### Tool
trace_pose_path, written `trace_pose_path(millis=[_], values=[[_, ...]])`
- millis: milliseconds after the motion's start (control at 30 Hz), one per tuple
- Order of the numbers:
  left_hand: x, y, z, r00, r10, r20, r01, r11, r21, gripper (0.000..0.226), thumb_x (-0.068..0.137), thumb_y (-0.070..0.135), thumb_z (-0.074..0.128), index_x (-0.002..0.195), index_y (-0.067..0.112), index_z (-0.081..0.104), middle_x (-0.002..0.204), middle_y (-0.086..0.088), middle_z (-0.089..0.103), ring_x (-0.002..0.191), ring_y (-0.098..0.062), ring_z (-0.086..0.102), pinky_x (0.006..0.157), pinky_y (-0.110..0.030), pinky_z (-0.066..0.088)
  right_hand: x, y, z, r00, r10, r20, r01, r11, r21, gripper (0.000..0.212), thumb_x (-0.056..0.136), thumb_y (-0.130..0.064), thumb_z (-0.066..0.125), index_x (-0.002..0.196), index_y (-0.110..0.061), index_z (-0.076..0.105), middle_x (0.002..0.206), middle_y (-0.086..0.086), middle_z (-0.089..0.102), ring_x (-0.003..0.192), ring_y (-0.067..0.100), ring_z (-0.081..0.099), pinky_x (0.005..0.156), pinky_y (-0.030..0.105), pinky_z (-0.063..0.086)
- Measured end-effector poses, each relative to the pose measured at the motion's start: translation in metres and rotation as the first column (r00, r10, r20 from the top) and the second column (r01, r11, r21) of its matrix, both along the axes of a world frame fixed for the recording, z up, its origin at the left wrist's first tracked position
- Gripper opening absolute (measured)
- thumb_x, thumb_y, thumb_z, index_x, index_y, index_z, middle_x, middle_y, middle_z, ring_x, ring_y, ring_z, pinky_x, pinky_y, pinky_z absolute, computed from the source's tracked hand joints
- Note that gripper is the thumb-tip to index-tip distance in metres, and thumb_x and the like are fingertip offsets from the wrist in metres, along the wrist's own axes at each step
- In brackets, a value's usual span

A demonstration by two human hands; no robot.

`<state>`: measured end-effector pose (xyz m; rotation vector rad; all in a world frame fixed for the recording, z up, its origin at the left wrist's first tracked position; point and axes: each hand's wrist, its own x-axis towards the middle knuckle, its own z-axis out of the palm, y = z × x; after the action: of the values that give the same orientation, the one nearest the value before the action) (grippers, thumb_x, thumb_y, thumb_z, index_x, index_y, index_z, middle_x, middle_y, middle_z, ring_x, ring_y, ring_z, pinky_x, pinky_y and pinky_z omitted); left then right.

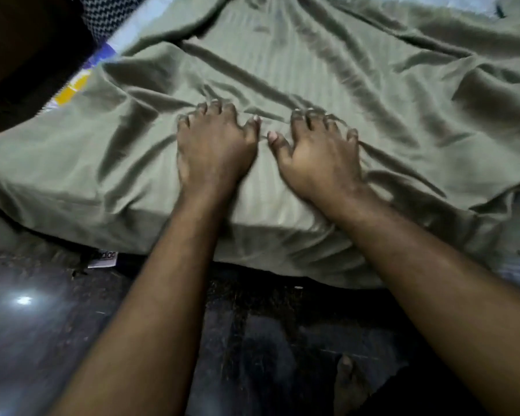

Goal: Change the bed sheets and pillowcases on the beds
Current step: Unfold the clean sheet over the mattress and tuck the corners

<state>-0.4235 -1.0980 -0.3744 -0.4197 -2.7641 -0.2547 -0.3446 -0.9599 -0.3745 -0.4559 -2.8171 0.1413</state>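
while both palms press flat on the olive green sheet (327, 73), the head view shows the left hand (213, 148) and the right hand (318, 157) side by side near the bed's near edge, fingers spread and curled at the tips, digging into the cloth rather than clamped around any fold. the sheet lies loose over the mattress, heavily creased, its near hem hanging over the edge toward the dark floor (42, 325). at the upper left a patterned mattress corner (81, 76) is bare, and a striped strip shows at the right edge, so coverage looks uneven. the risk, as i judge it, is that dragging the cloth toward the body pulls it further off that far corner, or bunches the creases instead of flattening them. the hem could also trail on the floor, where a bare foot (347, 382) stands close enough to tread on it.
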Motion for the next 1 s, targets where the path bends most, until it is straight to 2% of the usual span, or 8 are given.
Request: trace_pose_path(millis=[133, 200, 333, 433, 600, 700, 833, 1000], values=[[0.019, 0.002, 0.004, 0.997, 0.060, -0.058, -0.054, 0.994, 0.095, 0.044, 0.098, 0.039, 0.040, 0.110, 0.006, 0.067, 0.113, -0.017, 0.068, 0.111, -0.034, 0.061, 0.096, -0.044, 0.044, 0.007, -0.004, -0.004, 0.982, -0.010, -0.189, 0.004, 0.999, -0.034, 0.073, 0.101, -0.055, 0.030, 0.159, -0.013, 0.020, 0.168, 0.011, 0.010, 0.155, 0.028, 0.008, 0.122, 0.052, 0.015], [0.021, 0.002, 0.014, 1.000, 0.026, 0.004, -0.027, 0.997, 0.076, 0.038, 0.098, 0.033, 0.043, 0.108, 0.007, 0.068, 0.113, -0.017, 0.068, 0.110, -0.035, 0.062, 0.095, -0.044, 0.046, 0.010, -0.005, -0.003, 0.988, -0.019, -0.152, 0.017, 1.000, -0.013, 0.071, 0.102, -0.054, 0.029, 0.160, -0.014, 0.018, 0.167, 0.008, 0.012, 0.155, 0.027, 0.012, 0.123, 0.049, 0.016], [0.027, -0.004, 0.073, 0.941, -0.071, 0.332, 0.038, 0.994, 0.104, 0.030, 0.098, 0.029, 0.052, 0.113, 0.005, 0.064, 0.111, -0.021, 0.067, 0.105, -0.041, 0.062, 0.086, -0.045, 0.046, -0.008, -0.001, 0.023, 0.962, 0.025, 0.271, 0.021, 0.986, -0.164, 0.070, 0.095, -0.059, 0.032, 0.156, -0.023, 0.031, 0.164, 0.004, 0.026, 0.151, 0.027, 0.023, 0.122, 0.052, 0.014], [0.050, -0.009, 0.183, 0.911, -0.067, 0.408, 0.036, 0.996, 0.082, 0.033, 0.095, 0.029, 0.054, 0.113, 0.004, 0.066, 0.102, -0.025, 0.069, 0.096, -0.044, 0.065, 0.078, -0.047, 0.050, -0.014, 0.015, 0.117, 0.789, 0.171, 0.589, -0.003, 0.961, -0.275, 0.073, 0.096, -0.060, 0.040, 0.155, -0.019, 0.028, 0.163, 0.007, 0.024, 0.146, 0.032, 0.029, 0.116, 0.053, 0.025], [0.088, -0.036, 0.369, 0.882, -0.082, 0.464, -0.004, 0.983, 0.181, 0.034, 0.095, 0.026, 0.061, 0.120, 0.004, 0.064, 0.109, -0.024, 0.069, 0.101, -0.043, 0.065, 0.080, -0.047, 0.048, 0.004, -0.007, 0.313, 0.887, 0.241, 0.394, -0.065, 0.910, -0.410, 0.053, 0.100, -0.037, 0.051, 0.146, -0.011, 0.043, 0.161, 0.013, 0.026, 0.136, 0.036, 0.042, 0.106, 0.044, 0.042], [0.102, -0.062, 0.456, 0.882, -0.062, 0.466, -0.036, 0.979, 0.200, 0.036, 0.097, 0.031, 0.058, 0.122, 0.005, 0.063, 0.111, -0.023, 0.069, 0.104, -0.042, 0.063, 0.085, -0.046, 0.047, 0.016, -0.033, 0.401, 0.910, 0.279, 0.308, -0.088, 0.854, -0.513, 0.044, 0.101, -0.035, 0.053, 0.139, -0.013, 0.054, 0.149, 0.011, 0.043, 0.128, 0.033, 0.051, 0.101, 0.041, 0.047], [0.096, -0.113, 0.508, 0.951, -0.124, 0.284, 0.096, 0.989, 0.110, 0.043, 0.090, 0.038, 0.050, 0.114, 0.008, 0.069, 0.115, -0.013, 0.072, 0.102, -0.033, 0.069, 0.093, -0.044, 0.049, -0.007, -0.062, 0.466, 0.918, 0.377, 0.122, -0.289, 0.848, -0.445, 0.034, 0.097, -0.028, 0.056, 0.127, -0.013, 0.063, 0.124, 0.010, 0.061, 0.105, 0.033, 0.064, 0.090, 0.044, 0.052], [0.059, -0.188, 0.547, 0.961, -0.221, 0.166, 0.178, 0.955, 0.239, 0.040, 0.092, 0.030, 0.062, 0.125, 0.008, 0.065, 0.126, -0.011, 0.068, 0.115, -0.030, 0.065, 0.103, -0.048, 0.045, -0.062, -0.142, 0.523, 0.951, 0.298, 0.082, -0.242, 0.884, -0.400, 0.043, 0.096, -0.031, 0.058, 0.135, -0.014, 0.055, 0.131, 0.014, 0.057, 0.114, 0.037, 0.059, 0.095, 0.048, 0.048]])
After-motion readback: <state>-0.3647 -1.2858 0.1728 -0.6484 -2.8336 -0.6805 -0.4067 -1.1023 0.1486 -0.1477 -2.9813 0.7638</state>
